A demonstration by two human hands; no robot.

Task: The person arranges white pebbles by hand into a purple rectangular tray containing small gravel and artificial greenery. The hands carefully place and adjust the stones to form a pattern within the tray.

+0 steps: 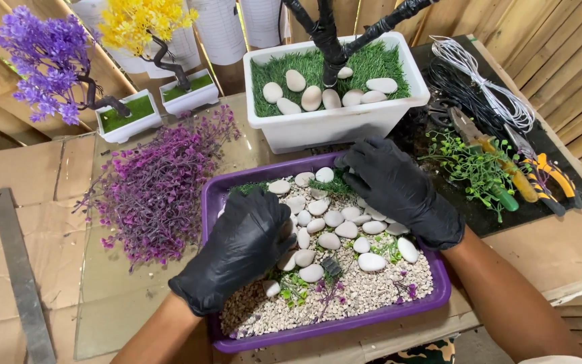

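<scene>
both gloved hands rest in the purple tray (218, 202): the left hand (240, 249) lies curled over white stones (331, 219), the right hand (395, 189) pinches green moss (331, 185) at the far edge, nearer the white planter (331, 128)

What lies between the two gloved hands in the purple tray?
In the head view, white pebbles on fine gravel lie between the left hand and right hand.

White planter (331, 128) walls tray's (331, 327) far side; near edge open
</scene>
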